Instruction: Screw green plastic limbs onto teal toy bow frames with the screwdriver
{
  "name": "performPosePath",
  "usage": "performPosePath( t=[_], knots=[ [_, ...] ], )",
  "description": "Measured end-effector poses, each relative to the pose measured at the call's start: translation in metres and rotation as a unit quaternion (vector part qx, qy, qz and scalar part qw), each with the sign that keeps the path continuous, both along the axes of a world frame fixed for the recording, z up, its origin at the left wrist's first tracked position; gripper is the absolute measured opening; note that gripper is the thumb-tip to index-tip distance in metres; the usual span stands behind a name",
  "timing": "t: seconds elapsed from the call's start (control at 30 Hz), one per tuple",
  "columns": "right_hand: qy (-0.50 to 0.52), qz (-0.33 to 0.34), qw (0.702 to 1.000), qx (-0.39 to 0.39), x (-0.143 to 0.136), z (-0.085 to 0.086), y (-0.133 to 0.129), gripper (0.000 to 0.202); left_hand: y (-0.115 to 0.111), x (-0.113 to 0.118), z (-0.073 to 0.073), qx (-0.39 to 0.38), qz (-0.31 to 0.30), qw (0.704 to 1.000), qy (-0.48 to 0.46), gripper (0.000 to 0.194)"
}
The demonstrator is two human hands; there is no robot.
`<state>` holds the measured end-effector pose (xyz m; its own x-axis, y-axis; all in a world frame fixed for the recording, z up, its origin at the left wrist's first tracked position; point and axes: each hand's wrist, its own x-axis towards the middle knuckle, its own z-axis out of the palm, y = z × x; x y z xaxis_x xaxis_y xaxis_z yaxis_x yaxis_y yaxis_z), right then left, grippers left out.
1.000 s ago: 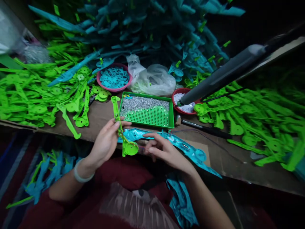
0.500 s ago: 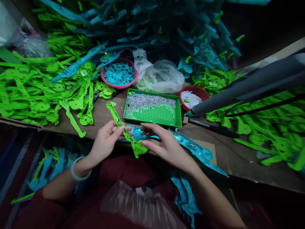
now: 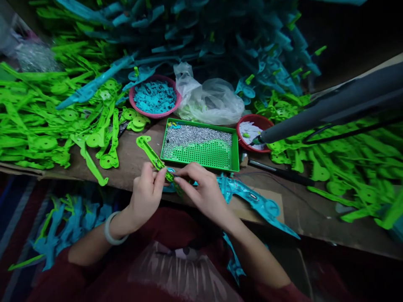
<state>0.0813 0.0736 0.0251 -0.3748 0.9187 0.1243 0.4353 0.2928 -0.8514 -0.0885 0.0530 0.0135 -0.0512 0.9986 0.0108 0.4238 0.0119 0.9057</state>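
My left hand (image 3: 146,191) grips a long, narrow bright green plastic part (image 3: 150,153) between thumb and fingers. The part slants from upper left to lower right, with small metal bits inside its hollow side. At the part's lower end, my right hand (image 3: 201,188) is closed, thumb and fingertips pinched against it. Whether a small piece sits between those right fingertips is hidden. Under and beside the right hand lies a blue plastic shell (image 3: 261,201) along the table edge, with thin wires near it. A green perforated tray (image 3: 201,156) of small silvery screws (image 3: 198,133) stands just beyond the hands.
A pink basket (image 3: 153,114) holds blue pieces; a red basket (image 3: 248,147) holds white ones. Between them sits a clear plastic bag (image 3: 214,100). A grey pole-like tool (image 3: 330,109) reaches in from the right above a hammer (image 3: 280,169). Green parts (image 3: 34,121) are heaped at both sides.
My right hand has moved left and closed on the lower end of the green part. That end has turned and is now mostly covered by the fingers.
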Motion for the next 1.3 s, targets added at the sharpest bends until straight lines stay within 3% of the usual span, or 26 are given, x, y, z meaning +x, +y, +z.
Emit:
performPosePath(
  t=[0.13, 0.2, 0.3, 0.53, 0.7, 0.87, 1.3],
  knots=[
    [-0.003, -0.003, 1.000, -0.029, -0.001, 0.003, 0.001, 0.009, -0.001, 0.003, 0.003, 0.045, 0.016, 0.996, 0.069, 0.015],
    [-0.018, 0.015, 0.999, -0.022, 0.000, 0.005, 0.000, 0.004, -0.001, 0.003, 0.003, 0.032, 0.008, 0.998, 0.056, 0.015],
    [-0.029, 0.031, 0.999, -0.009, 0.004, 0.010, -0.003, 0.017, -0.001, 0.003, 0.005, 0.006, -0.007, 0.999, 0.032, 0.015],
    [-0.103, 0.036, 0.994, 0.027, 0.007, 0.015, -0.006, 0.022, 0.002, 0.003, 0.010, -0.015, -0.011, 1.000, 0.015, 0.019],
    [0.000, 0.019, 0.999, -0.045, 0.011, 0.014, 0.002, 0.014, 0.001, 0.004, 0.011, -0.034, -0.020, 0.999, -0.009, 0.020],
    [0.115, -0.016, 0.978, -0.174, 0.014, 0.009, 0.010, 0.009, -0.001, 0.006, 0.011, -0.039, -0.026, 0.999, -0.009, 0.020],
    [0.152, -0.055, 0.975, -0.155, 0.004, -0.012, 0.005, 0.011, 0.003, 0.009, 0.003, -0.047, -0.003, 0.998, -0.036, 0.020]
  ],
)
